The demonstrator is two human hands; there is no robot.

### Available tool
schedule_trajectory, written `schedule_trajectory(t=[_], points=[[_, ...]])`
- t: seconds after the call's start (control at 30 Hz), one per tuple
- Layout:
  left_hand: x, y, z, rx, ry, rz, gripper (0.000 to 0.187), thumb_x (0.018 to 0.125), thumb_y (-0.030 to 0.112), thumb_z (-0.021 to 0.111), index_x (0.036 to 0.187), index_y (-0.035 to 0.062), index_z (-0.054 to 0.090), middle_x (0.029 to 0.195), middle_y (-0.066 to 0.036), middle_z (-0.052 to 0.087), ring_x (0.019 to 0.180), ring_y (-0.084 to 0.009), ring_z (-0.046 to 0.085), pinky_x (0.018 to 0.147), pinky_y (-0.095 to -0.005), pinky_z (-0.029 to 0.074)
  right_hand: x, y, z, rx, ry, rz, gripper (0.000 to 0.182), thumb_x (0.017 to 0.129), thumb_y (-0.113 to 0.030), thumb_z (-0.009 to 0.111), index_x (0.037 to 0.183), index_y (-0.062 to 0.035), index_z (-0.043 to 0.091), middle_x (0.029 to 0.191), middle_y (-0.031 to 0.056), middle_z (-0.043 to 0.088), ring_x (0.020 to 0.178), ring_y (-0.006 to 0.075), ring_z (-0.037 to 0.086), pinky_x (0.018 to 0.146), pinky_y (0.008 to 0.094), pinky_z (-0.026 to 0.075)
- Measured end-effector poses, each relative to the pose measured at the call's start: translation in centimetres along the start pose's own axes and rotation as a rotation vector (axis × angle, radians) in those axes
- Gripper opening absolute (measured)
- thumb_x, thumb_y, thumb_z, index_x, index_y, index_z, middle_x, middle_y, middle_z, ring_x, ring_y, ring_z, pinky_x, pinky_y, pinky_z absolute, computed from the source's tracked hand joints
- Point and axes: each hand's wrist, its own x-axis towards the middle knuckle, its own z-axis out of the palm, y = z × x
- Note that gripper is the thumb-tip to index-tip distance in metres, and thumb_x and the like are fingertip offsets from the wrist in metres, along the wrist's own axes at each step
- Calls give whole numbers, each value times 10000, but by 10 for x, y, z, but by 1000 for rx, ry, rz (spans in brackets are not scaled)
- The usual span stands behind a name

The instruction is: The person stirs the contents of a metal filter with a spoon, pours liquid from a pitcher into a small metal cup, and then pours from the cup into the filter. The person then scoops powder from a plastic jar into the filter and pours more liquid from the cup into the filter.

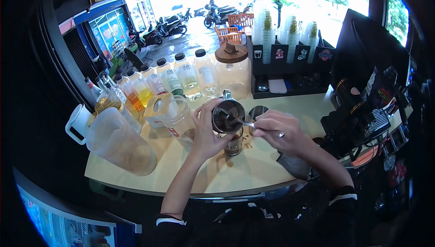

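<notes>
My left hand (207,132) is wrapped round a metal pitcher (228,116), which is tilted so that its dark inside shows. My right hand (280,131) pinches the handle of a metal spoon (247,123), and the spoon's far end is inside the pitcher. Below the pitcher a small glass (234,144) with brown contents stands on the counter (263,167); the pitcher hides its upper part. Brown drops lie on the counter beside the glass. A round dark-topped object (258,112) is partly hidden behind my right hand.
Left of my hands stand a clear jar (174,113), a large plastic pitcher (120,142) and a white jug (79,122). Several bottles (186,77) and a wooden-lidded jar (233,72) line the back. Cup stacks (263,29) and black equipment (351,124) are at right; a dark cloth (293,166) lies near the edge.
</notes>
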Motion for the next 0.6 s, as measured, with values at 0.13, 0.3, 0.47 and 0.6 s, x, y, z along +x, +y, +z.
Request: schedule_trajectory(t=[0.13, 0.3, 0.47, 0.6], points=[[-3, 0, 5, -44, -15, -28, 850, 619, 203, 832, 1326, 63, 382, 1299, -117, 472, 1244, -300, 421, 1055, -411, 297, 1, -2, -4, -52, -6, -63, 202, 783, -108, 729, 929, -41, 605, 765, 86, 606, 655, 226, 592, 553, 334, 468], [-6, -4, 10, -181, -52, -57, 871, 641, 143, 831, 1353, 52, 337, 1328, -132, 430, 1242, -268, 436, 1056, -382, 354, -8, 0, 4, -102, -40, -121, 225, 786, -67, 705, 975, 1, 604, 754, 92, 595, 644, 215, 587, 541, 338, 467], [-11, -13, 22, -351, -30, -138, 849, 628, 183, 802, 1345, 92, 358, 1308, -112, 487, 1220, -304, 435, 1066, -427, 261, -5, -2, 2, -146, -74, -201, 317, 765, -17, 664, 1059, 36, 558, 801, 97, 607, 696, 235, 611, 634, 333, 513], [-11, -8, 25, -334, 16, -180, 857, 619, 191, 811, 1339, 67, 362, 1291, -130, 463, 1211, -335, 422, 1038, -428, 314, -4, -14, 7, -391, -228, -408, 353, 747, -95, 623, 1062, 43, 542, 857, 99, 581, 782, 224, 598, 742, 330, 510]])
